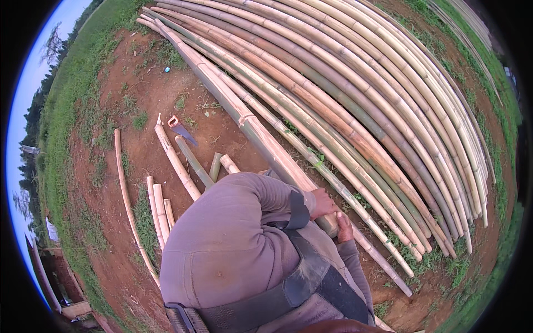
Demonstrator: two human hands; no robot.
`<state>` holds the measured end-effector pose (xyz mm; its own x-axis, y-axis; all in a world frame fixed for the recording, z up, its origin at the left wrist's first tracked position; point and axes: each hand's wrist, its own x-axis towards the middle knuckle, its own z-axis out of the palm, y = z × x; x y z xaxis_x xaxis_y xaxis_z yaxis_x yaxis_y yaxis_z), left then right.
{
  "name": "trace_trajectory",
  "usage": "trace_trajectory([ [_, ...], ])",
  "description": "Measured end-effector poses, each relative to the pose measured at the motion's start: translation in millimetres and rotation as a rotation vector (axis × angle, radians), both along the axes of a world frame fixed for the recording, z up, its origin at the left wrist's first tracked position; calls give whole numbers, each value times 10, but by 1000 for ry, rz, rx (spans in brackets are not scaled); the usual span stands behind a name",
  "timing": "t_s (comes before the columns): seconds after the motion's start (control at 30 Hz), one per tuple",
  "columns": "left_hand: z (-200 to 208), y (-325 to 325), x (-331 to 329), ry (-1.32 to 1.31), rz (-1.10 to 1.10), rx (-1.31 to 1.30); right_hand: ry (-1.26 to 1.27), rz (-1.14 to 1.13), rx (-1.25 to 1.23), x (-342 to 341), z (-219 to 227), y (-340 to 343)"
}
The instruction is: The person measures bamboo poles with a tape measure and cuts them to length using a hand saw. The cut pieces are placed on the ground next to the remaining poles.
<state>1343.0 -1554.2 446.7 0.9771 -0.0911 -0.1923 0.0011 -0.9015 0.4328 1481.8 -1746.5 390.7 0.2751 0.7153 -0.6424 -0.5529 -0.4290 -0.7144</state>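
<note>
A thick, greenish bamboo pole [272,150] runs from the far left toward me, its near end at my body. My left hand [322,203] is closed over the pole just short of that end, with a dark band around the sleeve behind it. Right beside it, my right hand [345,227] curls at the pole's cut end, fingers bent and close to the left hand. The undersides of both hands are hidden. My grey sleeve and shoulder [222,227] cover part of the ground and some bamboo pieces.
Many long bamboo poles [355,105] lie side by side on the right. Left of me, a handsaw [181,131] with an orange handle rests on red soil near short bamboo pieces [176,158]. A thin bent pole [129,205] lies farther left, by the grass [61,166].
</note>
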Motion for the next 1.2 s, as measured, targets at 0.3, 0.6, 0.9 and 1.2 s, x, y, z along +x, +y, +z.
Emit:
trace_trajectory([
  [0.3,-73,-2503,2009,82,-90,-145,-20,-170,-124,1686,481,-2763],
  [0.6,-36,-3337,3055,18,884,122,32,-424,-270,3380,329,-5702],
  [0.9,-1731,-5469,2940,-928,1977,-1739,30,-439,-393,5232,186,-9123],
  [1.2,-1960,-8101,4795,-683,2065,-1770,25,-510,-561,7151,401,-11820],
])
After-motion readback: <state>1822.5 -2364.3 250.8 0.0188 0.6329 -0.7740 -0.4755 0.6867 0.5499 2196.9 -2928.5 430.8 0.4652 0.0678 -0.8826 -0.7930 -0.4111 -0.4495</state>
